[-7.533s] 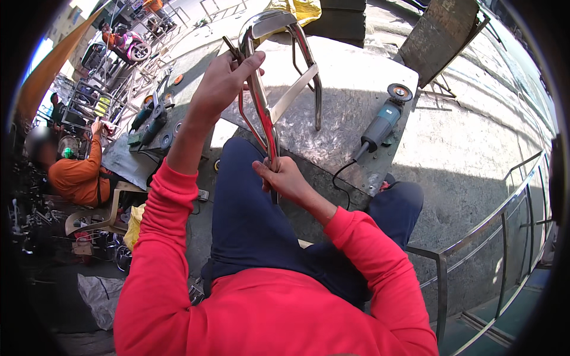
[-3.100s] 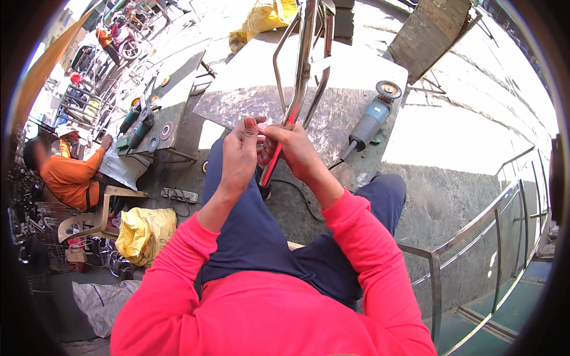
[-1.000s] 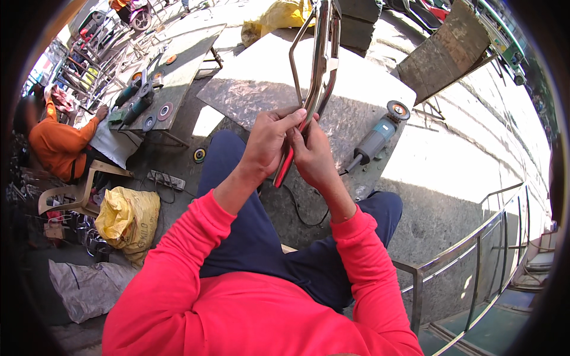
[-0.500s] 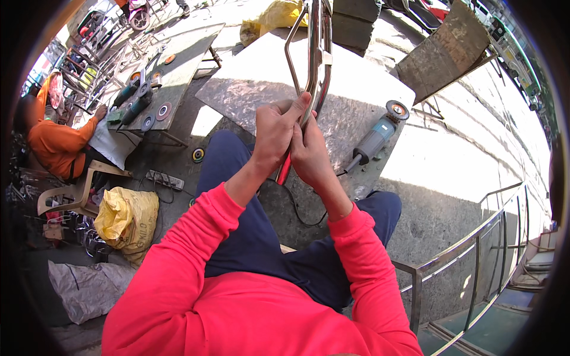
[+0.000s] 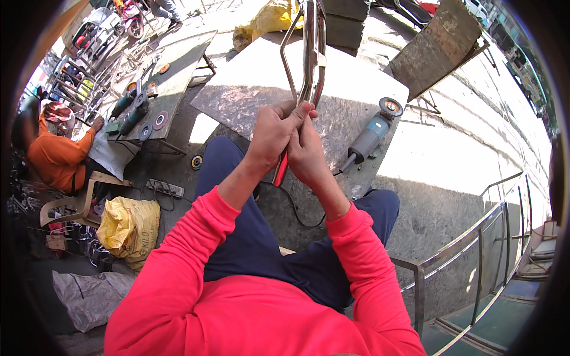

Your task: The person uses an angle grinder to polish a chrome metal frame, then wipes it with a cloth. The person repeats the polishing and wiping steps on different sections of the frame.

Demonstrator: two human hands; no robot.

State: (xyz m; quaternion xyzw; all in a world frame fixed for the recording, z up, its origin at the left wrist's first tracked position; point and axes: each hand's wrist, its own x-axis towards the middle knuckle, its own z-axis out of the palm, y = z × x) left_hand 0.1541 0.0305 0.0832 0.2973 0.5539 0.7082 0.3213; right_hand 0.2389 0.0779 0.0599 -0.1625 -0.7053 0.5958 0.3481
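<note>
A shiny bent metal tube frame rises away from me, its lower tube end pointing down toward my lap. My left hand is closed round the tube, thumb laid along it. Just right of it, my right hand also grips the tube, with the two hands touching. Which finger bears on which tube is partly hidden. To the right, an angle grinder with a flap disc lies on the worn low tabletop, its cord running back toward my knees.
At the left a co-worker in an orange top sits by a table holding grinders and discs. Near me stand a yellow sack, a power strip and a plastic chair. A metal railing frame stands at right.
The whole view has shifted slightly. Both hands keep their grip on the tube frame, which stands in nearly the same pose. The grinder still lies on the tabletop.
</note>
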